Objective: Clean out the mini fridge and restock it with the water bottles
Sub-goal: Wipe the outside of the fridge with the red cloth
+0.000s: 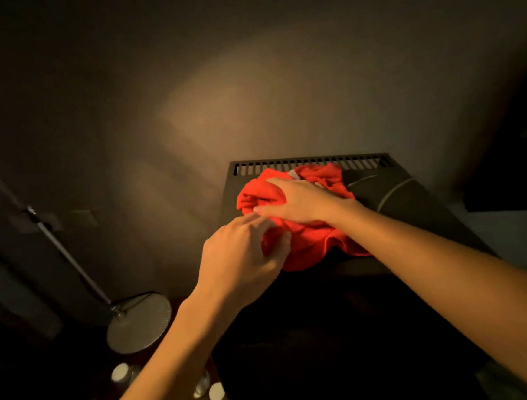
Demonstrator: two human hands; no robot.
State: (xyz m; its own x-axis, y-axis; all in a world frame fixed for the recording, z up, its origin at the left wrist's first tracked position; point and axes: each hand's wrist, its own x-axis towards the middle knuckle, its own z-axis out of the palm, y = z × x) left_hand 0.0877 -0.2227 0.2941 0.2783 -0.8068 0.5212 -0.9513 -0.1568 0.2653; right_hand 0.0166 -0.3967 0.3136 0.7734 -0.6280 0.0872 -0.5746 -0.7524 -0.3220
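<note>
A bunched-up red cloth [305, 228] lies on the flat dark top of the mini fridge [414, 207], and everything here is told from that fridge. The cloth sits near the front left part of the top, with its far edge touching the row of vent slots [313, 164] at the back of the fridge. The right hand [300, 201] lies flat on the cloth with its fingers spread a little, pressing down and not closed around it. The left hand [244, 258] is at the front left corner of the fridge top, and its fingers [278, 243] are curled and pinching the near edge of the cloth. Both bare arms reach in from the front of the fridge. The fridge front is very dark, so I cannot tell if the door is open or closed. Down on the floor to the left of the fridge stand some water bottles [120, 373] with pale caps, close together. Also to the left of the fridge is a floor lamp [139, 321] with a round base and a thin tilted pole
</note>
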